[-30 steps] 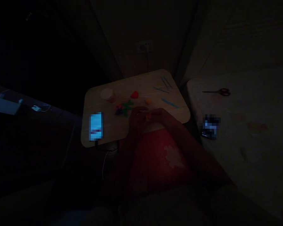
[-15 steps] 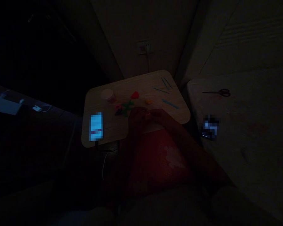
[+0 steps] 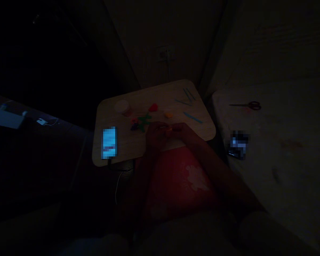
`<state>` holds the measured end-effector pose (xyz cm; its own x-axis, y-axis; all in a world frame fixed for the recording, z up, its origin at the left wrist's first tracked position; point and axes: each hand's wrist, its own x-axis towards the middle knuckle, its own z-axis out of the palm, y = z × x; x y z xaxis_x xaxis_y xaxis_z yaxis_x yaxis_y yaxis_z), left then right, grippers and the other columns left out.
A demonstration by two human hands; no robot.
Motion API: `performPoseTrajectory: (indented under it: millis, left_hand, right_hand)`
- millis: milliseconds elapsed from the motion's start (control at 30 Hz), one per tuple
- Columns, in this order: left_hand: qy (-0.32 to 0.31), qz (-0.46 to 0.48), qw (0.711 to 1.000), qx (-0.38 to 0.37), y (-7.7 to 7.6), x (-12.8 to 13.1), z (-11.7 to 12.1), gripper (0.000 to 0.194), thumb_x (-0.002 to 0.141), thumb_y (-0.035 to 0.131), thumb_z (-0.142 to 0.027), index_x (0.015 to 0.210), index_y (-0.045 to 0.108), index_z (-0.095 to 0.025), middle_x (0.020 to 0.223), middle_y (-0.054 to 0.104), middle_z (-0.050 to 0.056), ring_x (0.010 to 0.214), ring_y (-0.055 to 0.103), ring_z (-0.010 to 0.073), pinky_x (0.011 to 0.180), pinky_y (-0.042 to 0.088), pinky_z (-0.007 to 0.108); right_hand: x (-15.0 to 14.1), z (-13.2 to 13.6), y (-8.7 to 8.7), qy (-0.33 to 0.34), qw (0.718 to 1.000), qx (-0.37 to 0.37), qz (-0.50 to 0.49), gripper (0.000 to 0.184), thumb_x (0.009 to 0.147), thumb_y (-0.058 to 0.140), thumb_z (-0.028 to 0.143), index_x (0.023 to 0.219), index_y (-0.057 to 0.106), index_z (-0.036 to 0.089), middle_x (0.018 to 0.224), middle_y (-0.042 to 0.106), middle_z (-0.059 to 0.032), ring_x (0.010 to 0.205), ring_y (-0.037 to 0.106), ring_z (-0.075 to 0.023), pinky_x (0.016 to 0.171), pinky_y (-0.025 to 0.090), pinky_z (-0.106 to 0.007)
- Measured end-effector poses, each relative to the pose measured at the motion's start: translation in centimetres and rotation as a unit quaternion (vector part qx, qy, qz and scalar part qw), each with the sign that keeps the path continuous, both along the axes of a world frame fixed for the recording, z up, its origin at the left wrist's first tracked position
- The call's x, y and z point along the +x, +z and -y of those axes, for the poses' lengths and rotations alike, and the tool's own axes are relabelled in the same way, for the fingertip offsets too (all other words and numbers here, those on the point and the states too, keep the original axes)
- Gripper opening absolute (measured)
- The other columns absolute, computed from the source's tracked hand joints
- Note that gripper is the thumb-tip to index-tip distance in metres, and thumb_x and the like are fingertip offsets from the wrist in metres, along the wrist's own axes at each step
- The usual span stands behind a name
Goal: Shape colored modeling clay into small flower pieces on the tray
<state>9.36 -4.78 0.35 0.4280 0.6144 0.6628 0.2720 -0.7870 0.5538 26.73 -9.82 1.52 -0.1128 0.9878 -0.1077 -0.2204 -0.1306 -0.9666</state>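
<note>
Both hands meet over the near edge of a small wooden table. My left hand and my right hand are closed on a small piece of orange modelling clay between their fingertips. Darkness hides the exact finger positions. Just beyond lies a yellow-orange lump of clay, with a red lump farther back. Left of my hands are green clay pieces, joined or laid across each other, beside small pink and dark blue pieces.
A lidded tub stands at the back left, and a lit phone lies at the front left. Blue modelling tools lie on the right. Scissors and a dark device with a lit screen rest on the pale surface beside the table.
My fingers shift slightly around the orange clay, which turns a little between them. The view drifts slightly; the things on the table stay in place.
</note>
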Motion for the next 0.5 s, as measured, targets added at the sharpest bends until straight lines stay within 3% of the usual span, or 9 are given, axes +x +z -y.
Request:
performPoseTrajectory:
  millis: [200,333,500]
  left_hand:
    - [-0.017,-0.004,1.0,-0.001,0.34,-0.17,0.27,0.024,0.098,0.069,-0.046,0.103,0.078,-0.025,0.111,0.073,0.007,0.105,0.068,0.0221,0.089,0.057,0.04]
    - [-0.023,-0.008,1.0,-0.008,0.26,-0.09,0.29,0.028,0.096,0.07,-0.048,0.112,0.076,-0.026,0.116,0.072,0.008,0.109,0.067,0.0234,0.093,0.057,0.043]
    - [-0.04,0.002,0.999,-0.018,0.28,-0.06,0.38,0.022,0.098,0.069,-0.043,0.109,0.077,-0.026,0.115,0.072,0.007,0.109,0.066,0.0232,0.091,0.058,0.041]
  right_hand:
    - [0.21,0.05,-0.18,0.006,0.999,-0.001,-0.042,0.031,0.073,0.088,0.047,0.083,0.082,0.018,0.08,0.078,-0.0035,0.079,0.068,-0.0168,0.079,0.05,-0.029]
    - [0.25,0.06,-0.25,-0.014,0.999,-0.006,-0.033,0.028,0.071,0.088,0.043,0.083,0.083,0.018,0.08,0.077,-0.0028,0.076,0.067,-0.0162,0.077,0.05,-0.029]
    - [0.19,-0.13,-0.12,-0.016,1.0,0.001,0.002,0.03,0.068,0.09,0.045,0.078,0.082,0.018,0.079,0.077,-0.0027,0.075,0.066,-0.0164,0.076,0.05,-0.029]
